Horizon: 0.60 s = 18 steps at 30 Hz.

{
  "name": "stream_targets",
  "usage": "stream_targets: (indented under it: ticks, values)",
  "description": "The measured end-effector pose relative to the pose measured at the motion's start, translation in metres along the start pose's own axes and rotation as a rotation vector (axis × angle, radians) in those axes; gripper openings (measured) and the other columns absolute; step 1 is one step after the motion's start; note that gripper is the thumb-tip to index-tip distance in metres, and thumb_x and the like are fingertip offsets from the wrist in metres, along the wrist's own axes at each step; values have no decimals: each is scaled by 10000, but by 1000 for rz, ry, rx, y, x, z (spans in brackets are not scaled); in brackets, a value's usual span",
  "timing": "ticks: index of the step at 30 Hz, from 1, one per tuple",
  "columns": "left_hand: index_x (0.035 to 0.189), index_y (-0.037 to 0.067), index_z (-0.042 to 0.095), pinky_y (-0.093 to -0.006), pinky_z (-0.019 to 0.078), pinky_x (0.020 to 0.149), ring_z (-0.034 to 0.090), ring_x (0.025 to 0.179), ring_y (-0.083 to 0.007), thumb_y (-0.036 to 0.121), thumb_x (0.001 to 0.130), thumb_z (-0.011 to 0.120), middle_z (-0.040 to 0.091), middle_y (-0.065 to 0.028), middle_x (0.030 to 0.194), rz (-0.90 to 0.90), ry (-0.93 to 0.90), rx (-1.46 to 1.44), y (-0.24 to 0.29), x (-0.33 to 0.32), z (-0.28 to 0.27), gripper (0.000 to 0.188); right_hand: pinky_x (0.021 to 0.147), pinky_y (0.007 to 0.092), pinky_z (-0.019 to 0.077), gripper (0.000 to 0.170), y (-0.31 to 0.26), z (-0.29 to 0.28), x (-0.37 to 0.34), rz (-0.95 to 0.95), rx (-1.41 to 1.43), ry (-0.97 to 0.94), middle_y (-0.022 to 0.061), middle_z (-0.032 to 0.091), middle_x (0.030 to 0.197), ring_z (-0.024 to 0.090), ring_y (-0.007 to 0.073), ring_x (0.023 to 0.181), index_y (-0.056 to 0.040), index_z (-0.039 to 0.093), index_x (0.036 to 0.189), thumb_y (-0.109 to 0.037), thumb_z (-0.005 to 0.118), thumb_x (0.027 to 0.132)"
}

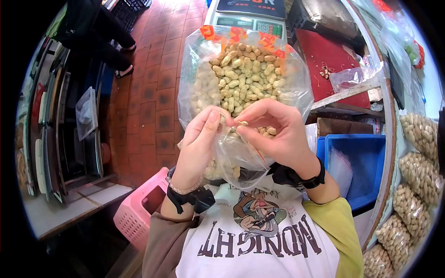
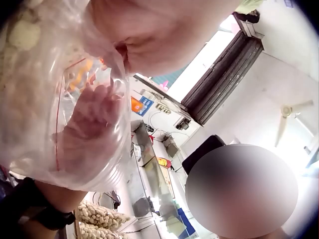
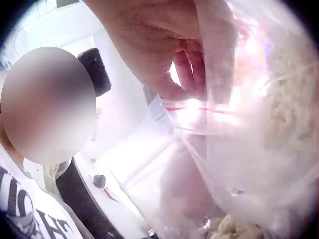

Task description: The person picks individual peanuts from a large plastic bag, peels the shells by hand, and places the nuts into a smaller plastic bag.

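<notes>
A large clear plastic bag (image 1: 296,88) with orange print stands open in front of me, filled with unshelled peanuts (image 1: 245,76). Over its near edge, my left hand (image 1: 197,139) pinches a peanut (image 1: 222,118) between thumb and finger. Facing it, my right hand (image 1: 280,127) holds a small peanut piece (image 1: 242,123) between thumb and forefinger. The fingertips of both hands are close together. Below them hangs a clear bag with a red line (image 1: 241,155), partly behind the hands. Through plastic, the left wrist view shows the right hand (image 2: 94,129) blurred.
Behind the bag stands a scale (image 1: 250,21). A red board (image 1: 324,65) with scattered bits lies to the right, above a blue bin (image 1: 361,162). Bagged peanuts (image 1: 410,208) line the right edge. A pink basket (image 1: 141,208) is at left; another person's legs (image 1: 106,37) show beyond.
</notes>
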<state>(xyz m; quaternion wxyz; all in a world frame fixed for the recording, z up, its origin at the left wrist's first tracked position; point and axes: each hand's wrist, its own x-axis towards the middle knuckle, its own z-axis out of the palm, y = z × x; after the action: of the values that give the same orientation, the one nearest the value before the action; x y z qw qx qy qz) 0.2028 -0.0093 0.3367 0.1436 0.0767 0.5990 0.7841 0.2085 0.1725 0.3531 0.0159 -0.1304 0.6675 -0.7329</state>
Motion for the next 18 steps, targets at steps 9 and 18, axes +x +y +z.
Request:
stream_targets:
  ticks: [9,18]
  values:
    - [1003,10,610,-212,357,744,407,800,-50,268,1053,412,532,29,874,-71,31,-133,-7,0,1,329,594,311,500,267,3,4,9,-474,-620,25,71,619,775,605,217,675,-63,703,1009,-17,701,747]
    - [989,19,596,-193,366,714,424,815,-11,239,1045,453,530,51,863,-26,21,-21,-5,1,5,269,569,346,479,155,9,10,7,-580,-836,73,57,566,724,562,236,642,-62,677,900,-46,711,751]
